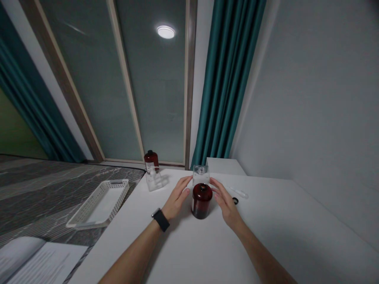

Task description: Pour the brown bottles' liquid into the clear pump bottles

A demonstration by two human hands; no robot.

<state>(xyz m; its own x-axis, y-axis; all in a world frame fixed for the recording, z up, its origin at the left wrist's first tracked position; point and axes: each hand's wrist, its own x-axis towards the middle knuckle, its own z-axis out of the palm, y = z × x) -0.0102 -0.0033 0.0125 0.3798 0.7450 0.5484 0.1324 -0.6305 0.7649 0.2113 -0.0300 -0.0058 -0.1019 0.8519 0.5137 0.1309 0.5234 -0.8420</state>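
A dark red-brown lidded jar (201,202) stands upright on the white table (189,248). My left hand (177,199) is beside it on the left, fingers stretched out and apart from the jar. On the other side, my right hand (225,203) is held with its fingers spread, close to the jar's lid. Neither hand holds anything. Just behind the jar is a clear, box-like container (200,173), near the fingertips of both hands. A small black ring (235,200) lies right of my right hand, with a clear plastic stick-like piece (239,192) behind it.
A brown bottle with a black cap (151,161) stands at the table's back left, behind a clear plastic container (154,182). Left of the table are a white perforated basket (74,225) and an open book (50,262). A white box (226,165) stands beyond the back edge.
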